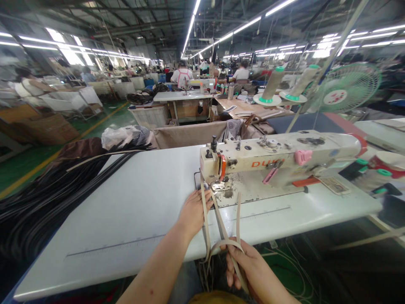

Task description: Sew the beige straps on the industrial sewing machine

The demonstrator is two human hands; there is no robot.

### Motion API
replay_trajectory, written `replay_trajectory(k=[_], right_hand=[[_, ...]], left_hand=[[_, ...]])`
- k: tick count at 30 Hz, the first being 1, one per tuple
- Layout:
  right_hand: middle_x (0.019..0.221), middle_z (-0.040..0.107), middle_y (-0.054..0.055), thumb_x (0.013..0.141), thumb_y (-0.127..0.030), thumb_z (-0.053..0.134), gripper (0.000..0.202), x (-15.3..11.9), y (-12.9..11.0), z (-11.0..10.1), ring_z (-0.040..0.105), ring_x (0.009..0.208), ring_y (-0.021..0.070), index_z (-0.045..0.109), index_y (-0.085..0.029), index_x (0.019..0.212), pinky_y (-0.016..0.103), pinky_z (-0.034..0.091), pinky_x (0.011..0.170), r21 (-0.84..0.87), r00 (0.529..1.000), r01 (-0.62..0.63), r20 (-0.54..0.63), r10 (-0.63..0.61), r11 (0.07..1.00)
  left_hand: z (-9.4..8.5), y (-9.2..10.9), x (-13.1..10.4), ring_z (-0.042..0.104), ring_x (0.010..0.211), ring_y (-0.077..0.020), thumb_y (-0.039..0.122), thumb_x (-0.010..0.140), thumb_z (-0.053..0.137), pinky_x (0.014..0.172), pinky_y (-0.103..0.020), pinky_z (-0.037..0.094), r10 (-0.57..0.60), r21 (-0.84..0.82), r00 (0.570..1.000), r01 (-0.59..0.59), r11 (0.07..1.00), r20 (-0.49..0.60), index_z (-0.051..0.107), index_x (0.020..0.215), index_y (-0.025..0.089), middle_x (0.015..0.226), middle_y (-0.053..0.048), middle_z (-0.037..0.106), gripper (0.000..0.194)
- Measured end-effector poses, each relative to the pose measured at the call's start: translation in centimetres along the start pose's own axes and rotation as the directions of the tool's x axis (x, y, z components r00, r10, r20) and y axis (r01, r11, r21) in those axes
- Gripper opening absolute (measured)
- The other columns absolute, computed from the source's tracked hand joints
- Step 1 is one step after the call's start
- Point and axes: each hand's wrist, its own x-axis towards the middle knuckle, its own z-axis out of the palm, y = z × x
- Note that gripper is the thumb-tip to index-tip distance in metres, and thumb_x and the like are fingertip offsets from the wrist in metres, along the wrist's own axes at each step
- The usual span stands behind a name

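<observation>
At six o'clock, I see narrow flat strips of beige material (220, 219), all plain. At three o'clock, the cream-coloured metal sewing machine (278, 147) has orange letters (260, 164) and pink parts (303, 157). My smooth white tabletop (145, 190) carries dark ruler marks (115, 245). Toward nine o'clock are long thin black strips (41, 198); at two o'clock, a round green fan (352, 84) has a white centre (335, 95).

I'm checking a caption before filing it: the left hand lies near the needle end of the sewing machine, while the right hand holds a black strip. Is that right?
Not quite: the strip in the right hand is beige, as the head view shows. The left hand does lie near the sewing machine's needle end.
</observation>
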Motion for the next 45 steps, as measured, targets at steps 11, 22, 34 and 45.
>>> replay_trajectory(k=[11, 22, 34, 45], right_hand=[[0.059, 0.061, -0.006, 0.077, -0.064, 0.078, 0.051, 0.13, -0.08, -0.16, 0.062, 0.044, 0.0113, 0.066, -0.018, 0.096, 0.02, 0.034, 0.04, -0.006, 1.0, -0.009, 0.001, 0.009, 1.0], [0.058, 0.061, -0.006, 0.076, -0.066, 0.078, 0.054, 0.18, 0.05, -0.24, 0.062, 0.043, 0.0116, 0.066, -0.018, 0.096, 0.02, 0.034, 0.04, -0.019, 1.0, -0.02, -0.008, 0.02, 1.0], [0.059, 0.062, -0.005, 0.077, -0.064, 0.078, 0.052, 0.05, 0.18, -0.04, 0.062, 0.043, 0.0119, 0.065, -0.017, 0.097, 0.02, 0.034, 0.039, 0.001, 1.0, -0.023, -0.008, 0.023, 1.0], [0.06, 0.062, -0.006, 0.084, -0.059, 0.074, 0.045, -0.08, 0.5, -0.23, 0.063, 0.044, 0.0106, 0.065, -0.017, 0.098, 0.018, 0.035, 0.04, 0.011, 1.0, -0.003, 0.015, 0.003, 1.0]], left_hand=[[0.07, -0.13, -0.03, 0.063, 0.133, -0.0259, 0.033, 0.11, 0.044, 0.116, -0.054, 0.049, -0.001, -0.017, 1.0, 0.001, 1.0, -0.005, 0.065, 0.134, 0.023, 0.137, -0.01, 0.071, 0.034], [-0.04, 0.02, -0.02, 0.063, 0.133, -0.0268, 0.031, 0.11, 0.042, 0.115, -0.054, 0.05, -0.006, 0.001, 1.0, 0.006, 1.0, 0.008, 0.064, 0.134, 0.021, 0.139, -0.009, 0.07, 0.034], [-0.07, 0.02, 0.0, 0.064, 0.131, -0.0274, 0.031, 0.11, 0.041, 0.115, -0.054, 0.05, -0.004, -0.005, 1.0, 0.004, 1.0, 0.002, 0.065, 0.133, 0.021, 0.138, -0.011, 0.07, 0.035], [0.02, -0.12, 0.01, 0.064, 0.132, -0.0264, 0.032, 0.11, 0.042, 0.115, -0.053, 0.05, 0.002, -0.003, 1.0, -0.002, 1.0, 0.007, 0.064, 0.134, 0.023, 0.138, -0.01, 0.07, 0.034]])
